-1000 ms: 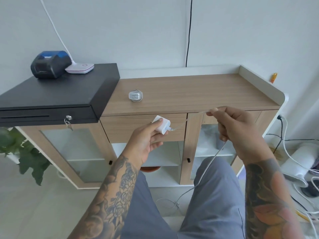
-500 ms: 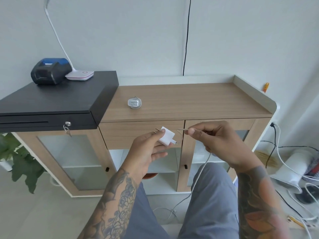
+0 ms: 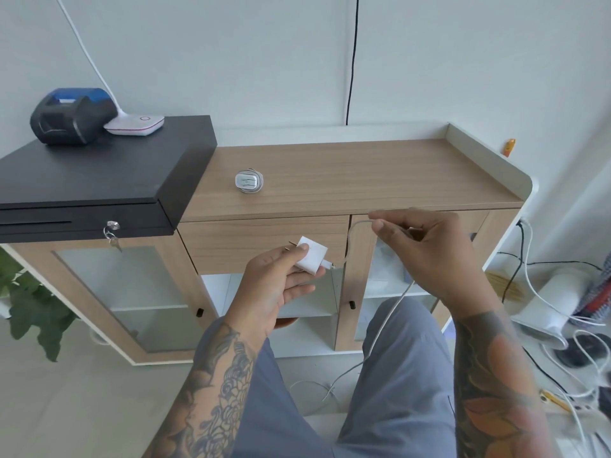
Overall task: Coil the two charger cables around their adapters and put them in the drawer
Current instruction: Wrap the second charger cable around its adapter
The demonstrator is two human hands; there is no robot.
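Left hand (image 3: 274, 285) around adapter (image 3: 312, 254)

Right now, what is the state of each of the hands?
Left hand: closed on the white adapter.
Right hand: closed, pinching the white cable.

Bright even daylight, soft faint shadows, wide-angle bending at edges, slight softness

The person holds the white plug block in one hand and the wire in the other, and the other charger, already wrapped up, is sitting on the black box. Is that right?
Not quite. The head view shows the wrapped charger sitting on the wooden cabinet top, beside the black box, not on it. The rest is right: the left hand holds the white adapter and the right hand pinches the cable.
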